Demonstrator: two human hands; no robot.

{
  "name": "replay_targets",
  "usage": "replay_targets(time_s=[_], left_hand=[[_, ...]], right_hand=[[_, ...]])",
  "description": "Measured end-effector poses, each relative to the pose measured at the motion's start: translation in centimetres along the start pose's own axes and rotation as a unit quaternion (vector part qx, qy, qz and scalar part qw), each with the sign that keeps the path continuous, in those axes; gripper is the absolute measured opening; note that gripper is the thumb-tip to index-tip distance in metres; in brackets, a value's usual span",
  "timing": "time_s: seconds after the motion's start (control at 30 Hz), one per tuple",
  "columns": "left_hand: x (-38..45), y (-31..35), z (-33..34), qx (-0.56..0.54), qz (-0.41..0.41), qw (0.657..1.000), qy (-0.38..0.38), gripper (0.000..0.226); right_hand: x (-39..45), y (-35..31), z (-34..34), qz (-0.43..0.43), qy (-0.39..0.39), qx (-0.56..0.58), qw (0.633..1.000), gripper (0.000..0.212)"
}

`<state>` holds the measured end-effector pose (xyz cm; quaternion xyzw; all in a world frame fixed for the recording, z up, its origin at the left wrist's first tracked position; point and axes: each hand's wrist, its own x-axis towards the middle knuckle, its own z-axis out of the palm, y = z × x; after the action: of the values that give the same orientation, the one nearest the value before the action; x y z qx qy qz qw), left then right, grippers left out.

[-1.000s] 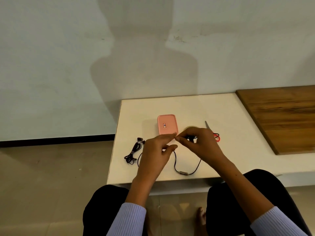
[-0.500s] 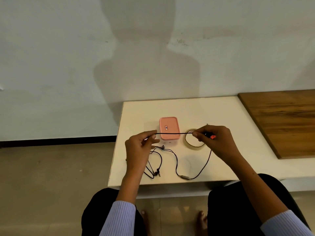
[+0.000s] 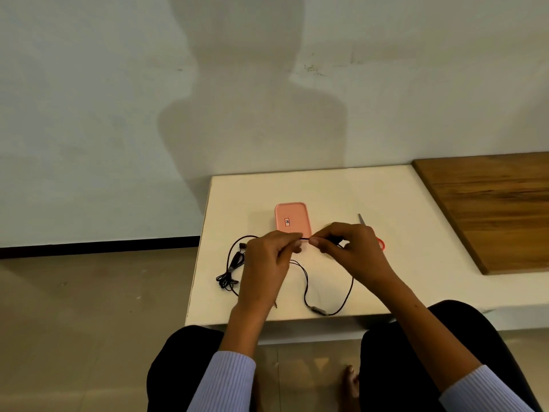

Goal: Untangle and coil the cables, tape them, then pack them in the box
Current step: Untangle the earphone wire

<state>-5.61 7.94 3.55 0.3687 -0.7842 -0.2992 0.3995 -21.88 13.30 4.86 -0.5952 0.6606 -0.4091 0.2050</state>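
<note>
Both hands — left hand (image 3: 269, 257), right hand (image 3: 350, 248) — pinched the black cable (image 3: 329, 304), whose slack loop risked snagging the tangled bundle (image 3: 230, 272) nearby.

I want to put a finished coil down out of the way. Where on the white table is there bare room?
Bare room: the far strip of the white table behind the pink box, and the right part between the scissors and the wooden board. Crowded: the near middle, where the black cable loops under both hands, and the left edge with its tangled bundle.
</note>
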Motion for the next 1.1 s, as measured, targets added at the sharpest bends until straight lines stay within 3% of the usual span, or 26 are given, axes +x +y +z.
replay_targets(time_s=[0.27,0.37,0.47,0.6,0.73,0.87,0.97,1.1], left_hand=[[0.2,-1.6,-1.8,-0.054,-0.112,0.988,0.088,0.019],[-0.1,-1.6,-1.4,-0.038,-0.126,0.990,0.050,0.038],[-0.4,-0.4,-0.4,-0.011,-0.085,0.996,-0.019,0.053],[-0.6,1.0,1.4,-0.033,-0.014,0.998,-0.051,0.040],[0.0,0.3,0.9,-0.004,0.004,1.000,-0.007,0.022],[0.7,-1.1,-0.9,-0.022,-0.049,0.996,0.070,0.016],[0.7,-1.8,-1.7,-0.058,-0.093,0.987,0.115,0.015],[0.5,-1.8,-1.5,-0.047,-0.123,0.985,0.109,0.027]], right_hand=[[0.0,2.0,-2.5,0.039,0.037,0.003,0.999,0.004],[-0.2,2.0,-2.2,0.032,0.062,-0.012,0.997,0.002],[-0.2,1.6,-1.5,0.014,0.059,-0.031,0.998,0.001],[-0.2,0.7,0.0,-0.016,0.020,-0.043,0.999,0.003],[-0.1,0.2,0.0,-0.011,0.006,-0.011,1.000,0.006],[0.1,1.0,-1.4,0.014,0.016,0.009,1.000,0.007],[0.1,1.8,-2.3,0.024,0.032,0.003,0.999,0.006],[-0.1,1.9,-1.9,0.036,0.051,0.001,0.998,0.004]])
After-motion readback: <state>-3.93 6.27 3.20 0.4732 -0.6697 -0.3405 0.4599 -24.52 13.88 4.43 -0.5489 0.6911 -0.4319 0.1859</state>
